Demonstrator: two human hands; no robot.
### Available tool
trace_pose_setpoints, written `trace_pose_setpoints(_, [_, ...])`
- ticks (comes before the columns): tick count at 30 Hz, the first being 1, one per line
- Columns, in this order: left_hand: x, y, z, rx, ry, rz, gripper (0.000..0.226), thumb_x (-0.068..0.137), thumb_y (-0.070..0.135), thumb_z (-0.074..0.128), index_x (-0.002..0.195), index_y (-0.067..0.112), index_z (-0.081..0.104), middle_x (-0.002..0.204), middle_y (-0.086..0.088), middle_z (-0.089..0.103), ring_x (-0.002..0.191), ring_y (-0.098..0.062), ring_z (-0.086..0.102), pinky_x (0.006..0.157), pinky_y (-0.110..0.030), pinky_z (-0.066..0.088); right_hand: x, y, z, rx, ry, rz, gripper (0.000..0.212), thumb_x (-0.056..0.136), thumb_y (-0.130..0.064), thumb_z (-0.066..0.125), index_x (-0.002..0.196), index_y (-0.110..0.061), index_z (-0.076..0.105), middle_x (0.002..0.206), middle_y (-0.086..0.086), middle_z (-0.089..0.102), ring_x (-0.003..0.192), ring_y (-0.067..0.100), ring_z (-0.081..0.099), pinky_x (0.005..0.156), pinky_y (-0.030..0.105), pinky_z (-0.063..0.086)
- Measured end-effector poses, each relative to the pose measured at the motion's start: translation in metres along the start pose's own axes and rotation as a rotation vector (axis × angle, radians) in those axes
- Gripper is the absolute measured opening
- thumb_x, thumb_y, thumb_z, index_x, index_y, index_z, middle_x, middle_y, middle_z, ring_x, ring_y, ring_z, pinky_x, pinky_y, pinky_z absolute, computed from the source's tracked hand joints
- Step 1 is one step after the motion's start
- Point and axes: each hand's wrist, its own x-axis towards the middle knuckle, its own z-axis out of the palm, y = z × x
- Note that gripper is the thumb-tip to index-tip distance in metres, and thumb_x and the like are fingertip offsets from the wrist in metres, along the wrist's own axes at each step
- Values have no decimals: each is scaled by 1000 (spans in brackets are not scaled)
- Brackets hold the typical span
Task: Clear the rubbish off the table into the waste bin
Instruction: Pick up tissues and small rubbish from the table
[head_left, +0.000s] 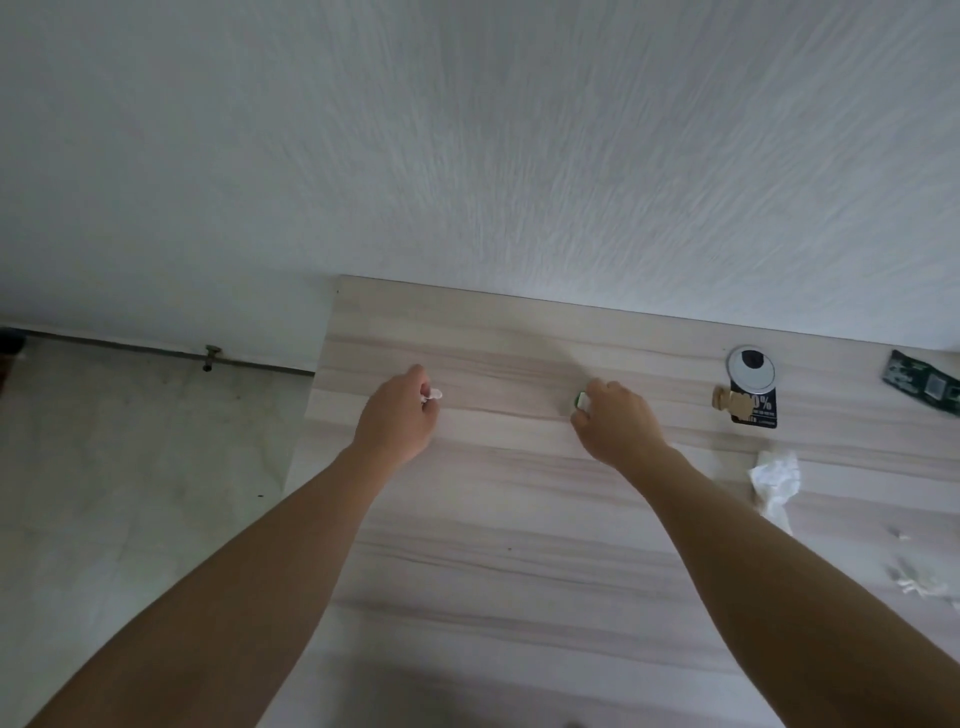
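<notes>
Both hands pinch scraps mid-frame, left hand a white scrap, right hand a green-white bit; remaining crumpled paper lies right, nearer the right hand; bin unseen.

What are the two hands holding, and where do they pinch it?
The left hand pinches a small white scrap at its edge. The right hand closes its fingertips on a small green-and-white scrap.
</notes>
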Motion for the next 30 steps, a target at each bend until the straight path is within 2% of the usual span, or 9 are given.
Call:
trace_pose_setpoints(3, [-15, 4, -8, -12, 10, 9, 11, 85, 11, 53, 82, 16, 43, 75, -3, 53, 68, -25, 48, 59, -32, 32, -19, -8, -1, 19, 16, -24, 9, 88, -20, 46, 84, -14, 42, 78, 8, 52, 67, 27, 50, 61, 32, 37])
trace_pose_setpoints(7, [-40, 8, -17, -39, 28, 47, 6, 86, 9, 50, 90, 14, 48, 79, -5, 57, 71, -25, 51, 60, -31, 34, -50, -20, -5, 49, 49, -54, 7, 87, -17, 47, 84, -14, 41, 76, 6, 51, 66, 28, 49, 59, 32, 36])
trace_pose_setpoints(12, [-82, 16, -35, -49, 56, 155, 20, 87, 9, 49, 107, 12, 51, 84, -1, 54, 74, -23, 50, 63, -30, 34, -99, -36, -14, 92, 122, -66, 6, 88, -17, 46, 86, -14, 42, 76, 5, 52, 66, 26, 51, 57, 32, 39])
trace_pose_setpoints(14, [-97, 16, -45, -56, 74, 202, 16, 86, 11, 49, 102, 13, 51, 83, -3, 58, 73, -25, 52, 62, -30, 33, -122, -42, -20, 106, 162, -57, 8, 88, -17, 47, 86, -15, 40, 75, 5, 51, 65, 27, 49, 57, 32, 37])
trace_pose_setpoints(17, [-118, 15, -64, -49, 94, 277, 3, 88, 15, 49, 89, 16, 47, 68, -1, 52, 64, -26, 49, 56, -32, 30, -158, -49, -29, 138, 232, -20, 7, 88, -16, 47, 91, -14, 41, 74, 5, 52, 66, 29, 51, 56, 32, 36])
trace_pose_setpoints(22, [-149, 18, -95, -1, 109, 365, 7, 89, 22, 54, 87, 18, 48, 64, 1, 51, 65, -26, 51, 56, -35, 39, -218, -62, -36, 171, 337, 21, 25, 88, -17, 47, 112, -12, 44, 81, 3, 55, 76, 29, 57, 61, 34, 44])
trace_pose_setpoints(25, [-170, 24, -105, -5, 107, 428, 9, 88, 24, 55, 88, 18, 48, 66, -1, 53, 65, -26, 52, 56, -36, 43, -253, -68, -33, 187, 379, 74, 13, 86, -18, 49, 97, -11, 49, 81, 4, 59, 76, 28, 57, 60, 34, 43])
trace_pose_setpoints(30, [-206, 43, -112, -43, 141, 523, 9, 90, 25, 54, 91, 18, 48, 71, -2, 57, 64, -24, 51, 55, -31, 36, -312, -70, -27, 177, 428, 149, 9, 84, -19, 52, 88, -12, 48, 82, 6, 57, 72, 25, 54, 56, 32, 38])
